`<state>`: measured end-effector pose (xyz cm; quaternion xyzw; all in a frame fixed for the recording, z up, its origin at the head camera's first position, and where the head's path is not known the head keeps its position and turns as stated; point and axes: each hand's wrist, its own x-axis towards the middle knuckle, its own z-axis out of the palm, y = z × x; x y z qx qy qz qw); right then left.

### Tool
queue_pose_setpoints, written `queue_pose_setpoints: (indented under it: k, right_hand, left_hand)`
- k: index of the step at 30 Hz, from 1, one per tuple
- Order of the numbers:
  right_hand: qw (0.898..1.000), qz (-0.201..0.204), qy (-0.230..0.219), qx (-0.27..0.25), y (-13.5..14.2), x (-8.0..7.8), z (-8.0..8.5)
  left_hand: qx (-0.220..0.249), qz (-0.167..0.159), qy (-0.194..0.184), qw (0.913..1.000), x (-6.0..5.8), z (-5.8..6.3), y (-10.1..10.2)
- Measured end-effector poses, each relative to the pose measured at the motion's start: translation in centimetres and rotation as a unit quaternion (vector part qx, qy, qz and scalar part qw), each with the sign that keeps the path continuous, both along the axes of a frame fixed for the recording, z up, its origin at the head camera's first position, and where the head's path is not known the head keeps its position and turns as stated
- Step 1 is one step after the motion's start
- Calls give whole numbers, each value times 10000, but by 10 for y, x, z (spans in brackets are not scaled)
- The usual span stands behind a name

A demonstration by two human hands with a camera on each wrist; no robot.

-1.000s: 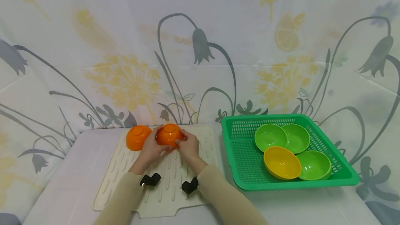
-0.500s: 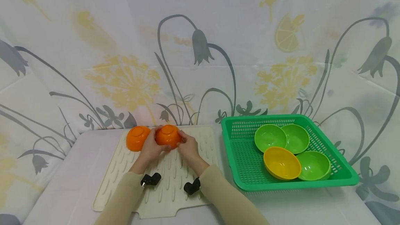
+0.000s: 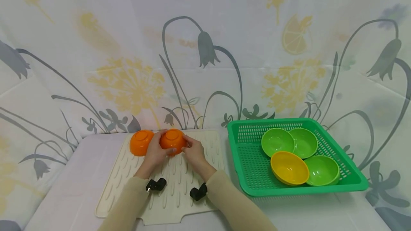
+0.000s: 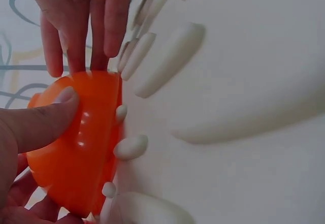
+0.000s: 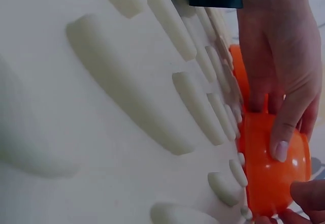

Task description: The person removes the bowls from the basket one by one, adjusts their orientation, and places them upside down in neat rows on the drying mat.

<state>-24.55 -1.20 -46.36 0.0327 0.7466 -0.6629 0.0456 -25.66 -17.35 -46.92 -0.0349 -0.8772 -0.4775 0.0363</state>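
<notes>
We see the left grip [image 3: 156, 151] pinching an upside-down orange bowl [image 3: 173, 141] on the ridged mat [image 3: 171, 195], the right grip [image 3: 194, 153] laying straight fingers against its right side. Uneven release could tip it; a leftward nudge could knock the neighbouring bowl [image 3: 139, 144].

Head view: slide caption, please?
Left hand grips, right hand touches an upside-down round glossy orange bowl on a ribbed cream mat.
</notes>
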Motion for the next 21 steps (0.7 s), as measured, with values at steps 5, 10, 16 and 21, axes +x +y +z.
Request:
queue_pose_setpoints:
  k: [5,10,16,21]
  right_hand:
    - [10000,85,29,18,2,0,1]
    - [9998,166,-45,-68,4,2,4]
    - [9998,122,23,-164,3,11,14]
    - [9988,126,377,-292,3,21,31]
  left_hand:
    - [-12,-52,-112,9999,-1,2,0]
    - [-124,-95,-236,9996,-1,1,-2]
    - [-259,-111,-219,9994,1,0,-5]
    - [-158,-104,-251,9995,1,1,-5]
